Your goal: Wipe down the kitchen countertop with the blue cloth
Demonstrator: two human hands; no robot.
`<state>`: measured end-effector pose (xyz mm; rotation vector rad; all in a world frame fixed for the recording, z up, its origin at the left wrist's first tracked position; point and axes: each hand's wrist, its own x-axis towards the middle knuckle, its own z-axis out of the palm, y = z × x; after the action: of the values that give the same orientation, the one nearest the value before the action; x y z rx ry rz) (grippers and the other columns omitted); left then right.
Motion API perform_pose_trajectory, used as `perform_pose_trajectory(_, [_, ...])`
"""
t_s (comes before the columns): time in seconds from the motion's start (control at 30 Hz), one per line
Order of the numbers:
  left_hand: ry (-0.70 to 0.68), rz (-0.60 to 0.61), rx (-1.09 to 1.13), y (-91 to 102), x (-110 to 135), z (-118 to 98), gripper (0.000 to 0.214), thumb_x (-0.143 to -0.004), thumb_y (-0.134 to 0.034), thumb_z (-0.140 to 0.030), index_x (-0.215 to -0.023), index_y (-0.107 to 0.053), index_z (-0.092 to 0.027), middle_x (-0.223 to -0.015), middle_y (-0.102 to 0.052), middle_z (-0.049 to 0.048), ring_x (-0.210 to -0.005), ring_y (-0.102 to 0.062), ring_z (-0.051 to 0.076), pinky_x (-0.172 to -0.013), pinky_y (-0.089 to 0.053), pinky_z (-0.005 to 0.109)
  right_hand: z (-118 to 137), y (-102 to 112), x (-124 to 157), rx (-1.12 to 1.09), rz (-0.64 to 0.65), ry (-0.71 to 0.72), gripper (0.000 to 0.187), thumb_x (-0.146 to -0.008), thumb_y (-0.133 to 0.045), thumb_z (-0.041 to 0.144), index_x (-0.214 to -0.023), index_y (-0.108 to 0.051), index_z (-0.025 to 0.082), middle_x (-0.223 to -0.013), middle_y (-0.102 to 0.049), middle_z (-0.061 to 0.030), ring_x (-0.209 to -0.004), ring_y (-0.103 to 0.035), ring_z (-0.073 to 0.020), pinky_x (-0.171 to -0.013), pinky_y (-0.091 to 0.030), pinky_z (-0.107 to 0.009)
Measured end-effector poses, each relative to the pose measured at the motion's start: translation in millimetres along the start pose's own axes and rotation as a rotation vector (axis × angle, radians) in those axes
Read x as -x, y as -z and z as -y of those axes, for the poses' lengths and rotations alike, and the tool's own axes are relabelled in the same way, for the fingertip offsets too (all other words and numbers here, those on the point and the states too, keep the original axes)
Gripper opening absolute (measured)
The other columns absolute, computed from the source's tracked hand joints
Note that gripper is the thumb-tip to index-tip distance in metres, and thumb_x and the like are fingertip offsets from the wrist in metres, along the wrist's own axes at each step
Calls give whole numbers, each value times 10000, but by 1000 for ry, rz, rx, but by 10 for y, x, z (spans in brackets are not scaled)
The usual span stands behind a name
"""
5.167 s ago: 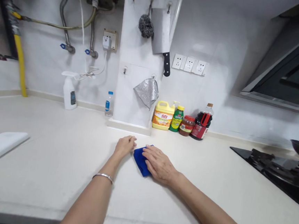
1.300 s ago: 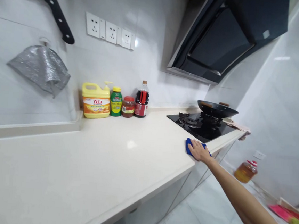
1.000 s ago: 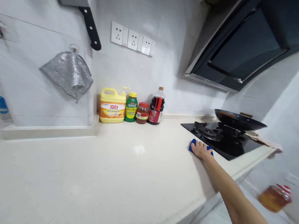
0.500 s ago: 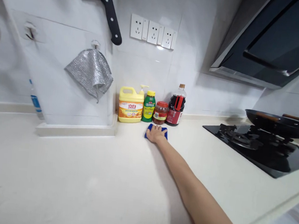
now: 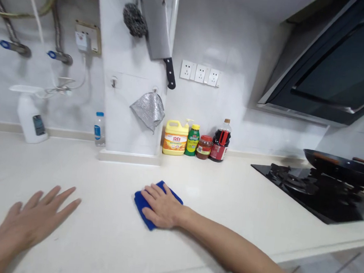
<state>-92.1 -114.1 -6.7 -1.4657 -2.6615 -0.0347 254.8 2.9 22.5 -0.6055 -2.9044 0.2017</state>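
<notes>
- the right hand (image 5: 163,209) is lying palm down on a blue cloth (image 5: 139,203), its fingers stretched out and slightly apart; it is not gripping the cloth in a fist.
- the blue cloth is resting flat on the pale counter (image 5: 102,248), directly under the right hand, with its edges showing past the fingertips and beside the thumb.
- the left hand (image 5: 32,221) is holding nothing, palm down, its fingers spreading apart; whether it is touching the counter, i cannot tell.
- the left hand is staying well apart from the cloth, to the left of the right hand.
- beyond the right hand, against the wall, a yellow jug (image 5: 175,140), a green bottle (image 5: 192,141), a red-lidded jar (image 5: 204,148) and a dark bottle (image 5: 221,142) are standing upright in a row.
- beyond the left hand, a white spray bottle (image 5: 29,116) is standing near the wall; a blue-capped bottle (image 5: 99,129) is standing to its right.
- above and beyond the right hand, a cleaver (image 5: 156,28) and a silver cloth (image 5: 149,110) are hanging from hooks.
- well to the right of the right hand, a black pan (image 5: 345,167) is sitting on the stove (image 5: 316,205).
</notes>
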Motion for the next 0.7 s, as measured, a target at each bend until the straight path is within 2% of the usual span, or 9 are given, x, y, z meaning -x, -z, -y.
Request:
perform_pose_trajectory(0.07, [14, 26, -11, 39, 36, -38, 662, -918, -53, -573, -1539, -153, -365, -1647, -80, -15, -1510, -130, 336, -1187, -147, 567, 97, 43, 290, -24, 37, 74, 656, -1013, -274, 488, -1576, -190, 161, -1633, -207, -135, -1510, -127, -291, -1210, -50, -566])
perform_pose_trajectory(0.17, [13, 48, 13, 87, 87, -64, 672, -915, -78, -614, -1538, -137, -369, -1651, -77, -2, -1513, -112, 338, -1196, -130, 565, -74, 102, 650, -30, 95, 82, 665, -1015, -274, 529, -1588, -154, 213, -1645, -177, -101, -1512, -134, -263, -1221, -35, -524])
perform_pose_trajectory(0.27, [12, 47, 44, 89, 108, -67, 690, -905, -107, -646, -1537, -137, -369, -1654, -65, 4, -1513, -89, 349, -1198, -118, 576, -497, 121, 796, 26, 109, -133, 666, -1019, -205, 554, -1591, -152, 217, -1650, -153, -84, -1517, -115, -236, -1224, -40, -494])
perform_pose_trajectory(0.33, [12, 45, 65, 71, 108, -64, 707, -895, -120, -666, -1535, -151, -366, -1654, -63, 6, -1513, -76, 356, -1197, -116, 587, -761, 107, 730, 82, 103, -338, 670, -1021, -153, 540, -1591, -151, 188, -1653, -132, -82, -1521, -88, -227, -1222, -53, -486])
perform_pose_trajectory(0.4, [14, 44, 87, 57, 108, -64, 725, -886, -138, -683, -1533, -172, -359, -1652, -73, 8, -1513, -68, 359, -1199, -114, 597, -910, 80, 525, 127, 88, -559, 660, -1024, -143, 497, -1588, -152, 154, -1653, -133, -90, -1521, -86, -239, -1213, -82, -505])
perform_pose_trajectory(0.5, [9, 35, 119, 68, 127, -80, 736, -880, -169, -688, -1529, -209, -344, -1647, -105, 14, -1511, -75, 362, -1201, -122, 605, -870, 17, 14, 163, 44, -807, 631, -1019, -183, 422, -1568, -209, 111, -1634, -193, -143, -1506, -139, -302, -1170, -142, -589])
perform_pose_trajectory(0.57, [18, 37, 124, 97, 152, -106, 725, -884, -185, -676, -1526, -224, -341, -1645, -115, 10, -1511, -76, 357, -1207, -122, 601, -711, -41, -397, 173, 18, -838, 617, -1010, -203, 403, -1543, -267, 98, -1606, -251, -185, -1484, -192, -341, -1129, -174, -644])
perform_pose_trajectory(0.7, [48, 70, 109, 145, 196, -162, 706, -894, -176, -658, -1527, -216, -348, -1646, -104, -10, -1517, -58, 331, -1224, -95, 579, -250, -212, -1208, 161, -9, -719, 617, -994, -231, 429, -1496, -340, 88, -1564, -318, -222, -1445, -257, -379, -1100, -190, -675])
